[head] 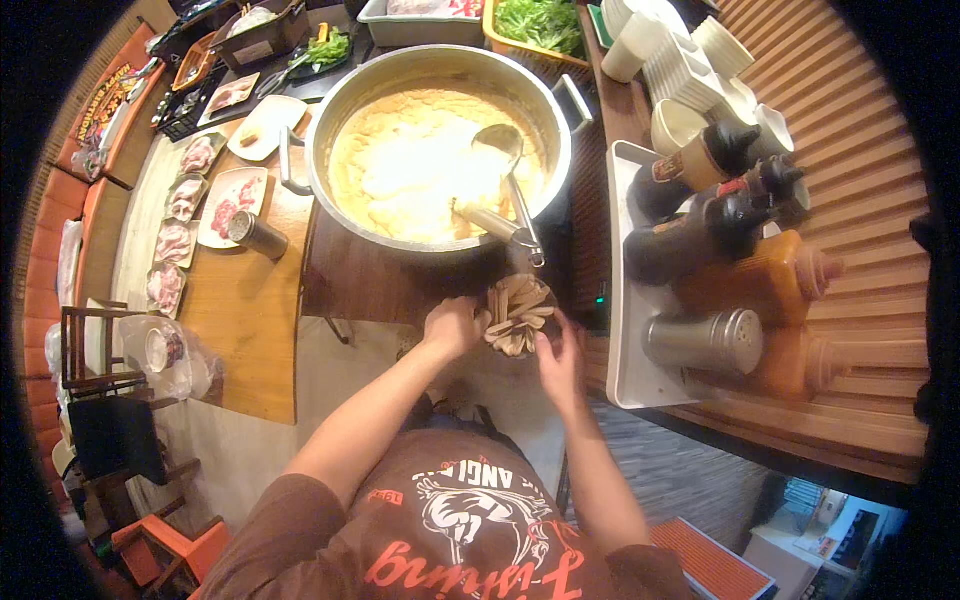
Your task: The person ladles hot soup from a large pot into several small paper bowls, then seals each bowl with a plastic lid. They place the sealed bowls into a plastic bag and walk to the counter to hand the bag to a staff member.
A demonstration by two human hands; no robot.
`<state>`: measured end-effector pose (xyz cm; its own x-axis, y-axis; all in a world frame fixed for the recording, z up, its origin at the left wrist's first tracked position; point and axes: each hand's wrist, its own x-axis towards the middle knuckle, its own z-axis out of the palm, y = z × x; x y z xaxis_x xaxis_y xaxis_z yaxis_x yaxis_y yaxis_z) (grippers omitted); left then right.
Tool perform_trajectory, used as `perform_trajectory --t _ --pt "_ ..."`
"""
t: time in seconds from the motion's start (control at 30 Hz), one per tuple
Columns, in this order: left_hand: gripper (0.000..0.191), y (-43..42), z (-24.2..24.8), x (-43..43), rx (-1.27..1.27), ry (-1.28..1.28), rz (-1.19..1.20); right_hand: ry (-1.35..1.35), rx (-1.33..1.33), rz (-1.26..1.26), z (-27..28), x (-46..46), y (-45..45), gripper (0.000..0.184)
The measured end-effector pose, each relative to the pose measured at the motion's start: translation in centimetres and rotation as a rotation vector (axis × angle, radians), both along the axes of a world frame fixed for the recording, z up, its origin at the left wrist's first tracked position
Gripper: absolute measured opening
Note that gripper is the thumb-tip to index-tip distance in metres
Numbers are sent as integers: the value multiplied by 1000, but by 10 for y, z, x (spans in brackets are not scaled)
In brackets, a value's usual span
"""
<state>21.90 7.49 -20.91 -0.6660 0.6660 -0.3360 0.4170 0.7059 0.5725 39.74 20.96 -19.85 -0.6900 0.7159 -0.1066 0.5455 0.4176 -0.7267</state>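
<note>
My left hand [454,328] and my right hand [562,361] are on either side of a cluster of flat, light-brown, round-ended pieces [519,311]. The pieces fan upward, seemingly from a dark round holder that is mostly hidden. My left fingers curl at its left edge, while my right thumb and fingers rest along its right side. Just beyond stands a large metal pot [321,199] of thick pale-yellow food [405,165], its middle washed out by glare. A ladle [501,139] and a second metal utensil [491,221] lean over the pot's near rim.
Left, a wooden table [247,322] carries several small plates of raw meat [174,241], a larger meat plate [253,184] and a shaker [257,234]. Right, a white tray [626,360] holds sauce bottles [675,244] and a metal shaker [701,341]. Leafy greens [536,26] sit behind.
</note>
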Motion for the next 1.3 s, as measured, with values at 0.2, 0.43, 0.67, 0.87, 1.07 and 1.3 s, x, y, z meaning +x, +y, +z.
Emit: perform_trajectory --t 0.2,0.43,0.67,0.87,1.07,1.3 --pt "46 -17 -1 -7 226 -189 102 14 132 -121 -7 -21 12 60" --pt "33 -161 11 -4 53 -346 23 4 401 11 -7 -26 17 40" --pt "29 -240 28 39 -70 -567 -275 -78 422 41 -4 -35 37 26" --pt "24 -258 21 64 -153 -474 -338 129 358 72 12 -26 22 22" --pt "23 -249 14 57 -275 -168 -225 256 407 110 30 -32 1 25" --pt "27 -227 32 57 -26 -99 -133 300 543 86 73 -23 -23 20"
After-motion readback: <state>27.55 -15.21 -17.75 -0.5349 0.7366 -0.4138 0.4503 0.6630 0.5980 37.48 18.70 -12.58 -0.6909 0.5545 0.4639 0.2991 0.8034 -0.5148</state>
